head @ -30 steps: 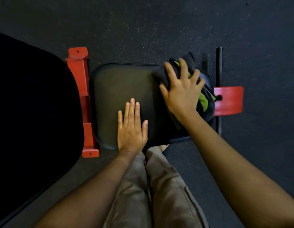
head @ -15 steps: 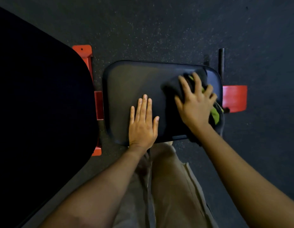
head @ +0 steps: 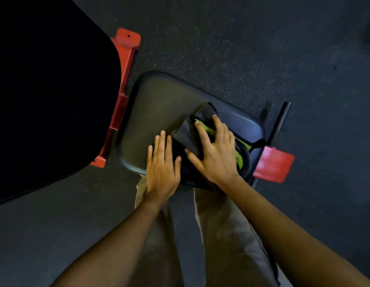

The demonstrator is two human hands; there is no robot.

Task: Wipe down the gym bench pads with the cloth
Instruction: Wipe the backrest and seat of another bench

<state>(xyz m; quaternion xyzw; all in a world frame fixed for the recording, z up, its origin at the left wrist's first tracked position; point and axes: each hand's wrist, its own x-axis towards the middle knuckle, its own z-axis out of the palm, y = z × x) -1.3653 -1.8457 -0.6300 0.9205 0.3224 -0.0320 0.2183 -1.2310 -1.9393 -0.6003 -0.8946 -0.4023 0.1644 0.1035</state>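
Observation:
A black seat pad [head: 159, 104] of the gym bench lies below me, and the larger black back pad [head: 45, 96] fills the left of the view. A dark cloth with green patches [head: 186, 134] is bunched on the near right part of the seat pad. My right hand [head: 216, 155] lies spread on top of the cloth and presses it onto the pad. My left hand [head: 162, 164] rests flat on the pad's near edge, fingers straight, just left of the cloth.
The bench's red steel frame [head: 123, 85] shows between the two pads, and a red foot plate [head: 272, 164] sticks out at the right with a black bar [head: 280, 121] behind it. Speckled dark rubber floor [head: 242, 48] surrounds the bench. My legs in tan trousers [head: 221, 235] stand against the seat's near edge.
My right hand has slid the cloth from the pad's far right corner toward the near middle, close to my left hand. My view has swung, so the bench now sits slanted.

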